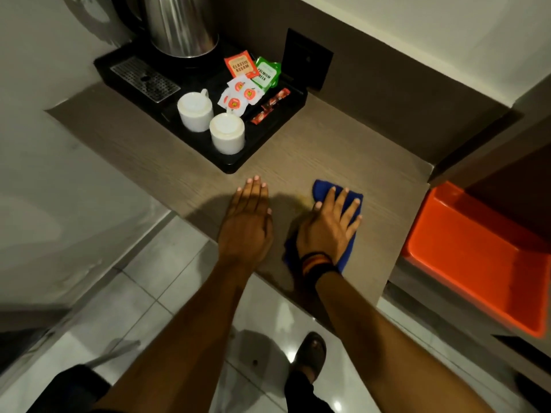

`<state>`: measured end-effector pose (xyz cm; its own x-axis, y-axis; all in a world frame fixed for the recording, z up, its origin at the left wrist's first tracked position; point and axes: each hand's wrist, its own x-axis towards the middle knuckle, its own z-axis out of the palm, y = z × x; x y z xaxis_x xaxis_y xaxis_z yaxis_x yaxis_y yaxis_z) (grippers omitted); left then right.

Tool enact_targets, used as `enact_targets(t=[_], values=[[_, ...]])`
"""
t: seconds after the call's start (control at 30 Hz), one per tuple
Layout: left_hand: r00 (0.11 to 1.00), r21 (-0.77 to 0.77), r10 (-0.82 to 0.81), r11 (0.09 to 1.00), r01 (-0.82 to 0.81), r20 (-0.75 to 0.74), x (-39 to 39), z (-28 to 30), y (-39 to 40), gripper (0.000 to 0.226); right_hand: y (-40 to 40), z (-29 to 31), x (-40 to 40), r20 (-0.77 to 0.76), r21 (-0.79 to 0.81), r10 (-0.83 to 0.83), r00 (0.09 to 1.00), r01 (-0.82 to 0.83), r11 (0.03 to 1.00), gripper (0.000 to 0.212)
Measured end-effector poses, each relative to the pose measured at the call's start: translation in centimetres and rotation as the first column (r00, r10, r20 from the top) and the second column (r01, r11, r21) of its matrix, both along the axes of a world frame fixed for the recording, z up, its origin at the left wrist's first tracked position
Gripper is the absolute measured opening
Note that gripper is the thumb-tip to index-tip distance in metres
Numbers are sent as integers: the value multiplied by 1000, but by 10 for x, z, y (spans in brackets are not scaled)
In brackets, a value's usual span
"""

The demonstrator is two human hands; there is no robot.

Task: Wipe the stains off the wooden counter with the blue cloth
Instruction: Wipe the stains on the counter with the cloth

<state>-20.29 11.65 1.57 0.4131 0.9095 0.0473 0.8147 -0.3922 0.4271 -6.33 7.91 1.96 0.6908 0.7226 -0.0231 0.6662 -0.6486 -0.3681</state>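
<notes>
We press the blue cloth (337, 201) flat on the wooden surface (343, 150) under our spread right hand (329, 231); the faint yellowish stain (304, 200) lies just left, between it and our flat, empty left hand (247, 225).

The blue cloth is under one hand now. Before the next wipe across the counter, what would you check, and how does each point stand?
1. Right hand flat on the blue cloth, fingers spread: ok.
2. Left hand resting flat on the wooden counter, off the cloth: ok.
3. Yellowish stain just left of the cloth, between the hands, not wiped yet: not ok.
4. Black tray with two white cups stands apart from the cloth, further back: ok.
5. Cloth hangs slightly over the counter's near edge at the wrist: cannot tell if it will slip.
6. Other stains on the counter: cannot tell in this dim light.
</notes>
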Motion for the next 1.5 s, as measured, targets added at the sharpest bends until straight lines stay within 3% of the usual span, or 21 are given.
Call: enact_targets(t=[0.1, 0.17, 0.23, 0.3, 0.43, 0.5, 0.57, 0.63, 0.7, 0.83, 0.97, 1.1, 1.23, 1.3, 1.4, 1.5], values=[[1000, -20, -1, 1000, 0, -27, -1, -4, 4, 61, 56, 0, 25, -44, 35, 73, 996, -71, 997, 54], [1000, -15, -1, 1000, 1, -31, -1, -5, 5, 61, 79, 0, 38, -25, 30, 243, 970, -242, 970, 54], [1000, -14, -4, 1000, 3, -15, -2, -3, 6, 62, 75, 2, 43, -8, -1, 505, 863, -505, 863, 51], [1000, 1, 2, 1000, -2, 0, -2, 2, 2, 61, 40, 3, 47, 18, -15, 719, 695, -719, 695, 48], [1000, 5, -5, 1000, 5, -15, -3, 6, -1, 61, -39, 8, 87, 4, -18, 845, 534, -845, 534, 46], [1000, 1, -8, 1000, 8, 0, -4, 4, -1, 62, -39, 11, 115, -2, -23, 817, 576, -817, 576, 46], [1000, -1, -10, 1000, 10, 21, -4, 1, 2, 63, -13, 13, 124, -2, -10, 715, 699, -715, 699, 46], [1000, -2, -2, 1000, 2, 32, -4, -1, 3, 64, 20, 11, 110, 27, -12, 611, 791, -611, 792, 47], [1000, 2, 4, 1000, -5, 29, -3, 0, 2, 62, 35, 8, 82, 32, -9, 563, 826, -563, 826, 48], [999, 42, -4, 999, 6, -37, -3, 2, -2, 61, -25, 5, 25, 70, -45, 687, 724, -685, 727, 48], [1000, 30, -5, 1000, 5, -8, -4, 3, -1, 59, -89, 10, 60, -7, -38, 758, 653, -757, 652, 48], [1000, 43, -2, 999, 1, 17, -3, -3, 0, 60, -38, 11, 112, -14, 2, 543, 840, -543, 840, 46], [999, 49, 16, 999, -18, 40, -3, -6, 2, 59, 31, 9, 89, 43, 18, 436, 899, -437, 899, 48], [999, 54, 9, 998, -11, 42, -3, -5, 1, 59, 31, 8, 61, 44, 20, 490, 870, -492, 871, 49], [999, 54, -4, 999, 2, 37, -4, -1, -2, 59, -24, 8, 30, 34, 11, 662, 749, -662, 749, 49], [997, 31, -3, 1000, 1, 80, -2, 5, -4, 59, -81, 12, 55, 5, -2, 729, 685, -729, 685, 48]])
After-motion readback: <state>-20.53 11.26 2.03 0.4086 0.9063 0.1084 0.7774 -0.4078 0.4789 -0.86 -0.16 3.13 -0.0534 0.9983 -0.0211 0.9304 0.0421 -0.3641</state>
